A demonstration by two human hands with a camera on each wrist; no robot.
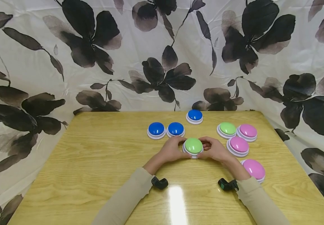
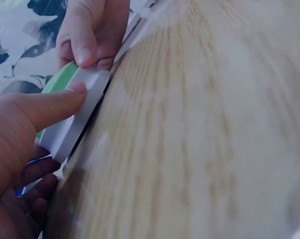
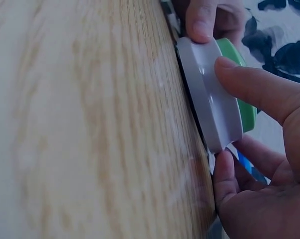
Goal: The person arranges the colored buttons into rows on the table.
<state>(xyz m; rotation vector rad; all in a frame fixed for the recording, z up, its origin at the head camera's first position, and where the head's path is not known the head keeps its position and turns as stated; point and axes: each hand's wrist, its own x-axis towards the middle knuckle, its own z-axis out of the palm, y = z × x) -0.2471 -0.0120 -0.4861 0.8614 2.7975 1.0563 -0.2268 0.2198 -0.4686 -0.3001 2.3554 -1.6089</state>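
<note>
A green push button [image 1: 193,146] with a white base is between both hands near the middle of the table, in the head view. My left hand [image 1: 173,149] grips its left side, the thumb [image 2: 55,104] lying along the white base in the left wrist view. From the other side my right hand [image 1: 214,149] holds the same base, its thumb [image 3: 259,84] against the rim in the right wrist view. The base looks very close to the tabletop; whether it touches cannot be told. Just behind the left hand is a blue button [image 1: 176,128].
Another blue button [image 1: 156,129] stands left of the first, and a third blue button [image 1: 194,116] is at the back edge. On the right are a second green button [image 1: 227,129] and three pink buttons, one [image 1: 253,169] partly behind the right forearm. A floral cloth [image 1: 162,40] hangs behind the table [image 1: 100,162].
</note>
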